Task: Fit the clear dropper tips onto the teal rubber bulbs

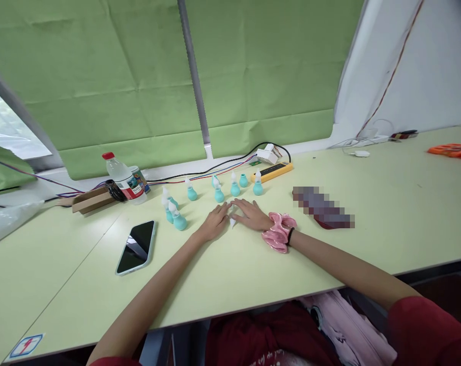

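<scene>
While our left hand (pixel 214 222) and right hand (pixel 253 214) lie flat, fingers spread and holding nothing, the white tip (pixel 232 222) rests between them, nearer our right.

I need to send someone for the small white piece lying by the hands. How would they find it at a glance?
Start at the pale green table and find the two hands resting flat at its middle. Between the left hand and right hand lies a small white cone tip. Unlike the teal bulbs standing behind, it lies loose with no bulb attached.
</scene>
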Demonstrator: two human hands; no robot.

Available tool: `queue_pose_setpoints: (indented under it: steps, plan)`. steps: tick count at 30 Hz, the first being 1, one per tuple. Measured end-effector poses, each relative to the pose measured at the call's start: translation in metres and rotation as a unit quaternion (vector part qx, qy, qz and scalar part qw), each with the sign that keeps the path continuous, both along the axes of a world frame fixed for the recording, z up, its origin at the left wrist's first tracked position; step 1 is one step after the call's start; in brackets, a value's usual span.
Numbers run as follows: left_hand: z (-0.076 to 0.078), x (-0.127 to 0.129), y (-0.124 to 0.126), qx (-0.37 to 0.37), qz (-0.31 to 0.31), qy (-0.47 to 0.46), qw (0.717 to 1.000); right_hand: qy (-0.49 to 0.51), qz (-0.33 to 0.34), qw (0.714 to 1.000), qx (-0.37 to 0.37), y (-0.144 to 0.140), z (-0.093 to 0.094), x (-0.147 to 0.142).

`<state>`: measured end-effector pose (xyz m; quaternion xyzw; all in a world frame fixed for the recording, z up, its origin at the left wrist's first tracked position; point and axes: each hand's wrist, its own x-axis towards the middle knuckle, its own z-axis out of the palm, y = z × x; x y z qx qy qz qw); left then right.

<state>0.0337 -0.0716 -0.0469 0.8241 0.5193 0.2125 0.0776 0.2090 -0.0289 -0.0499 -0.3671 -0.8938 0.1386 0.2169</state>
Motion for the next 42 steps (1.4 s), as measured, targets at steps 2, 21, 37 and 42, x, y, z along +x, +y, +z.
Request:
queue_pose_setpoints:
  steps: [2, 21, 37, 42]
  plan:
    - [0.002, 0.003, -0.001, -0.024, -0.028, -0.106, 0.994, 0.006, 0.016, 1.0, 0.009, -0.002, 0.001, 0.001]
    - [-0.009, 0.001, -0.015, -0.019, 0.17, -0.224, 0.959, 0.049, 0.037, 0.994, 0.089, -0.012, 0.009, 0.009]
    - [0.011, 0.003, -0.019, 0.008, 0.046, -0.281, 0.959, 0.172, -0.006, 0.985, 0.002, -0.011, 0.007, 0.001]
    - [0.018, -0.01, -0.023, 0.004, 0.053, -0.135, 0.989, 0.242, -0.016, 0.965, -0.097, -0.011, 0.006, 0.001]
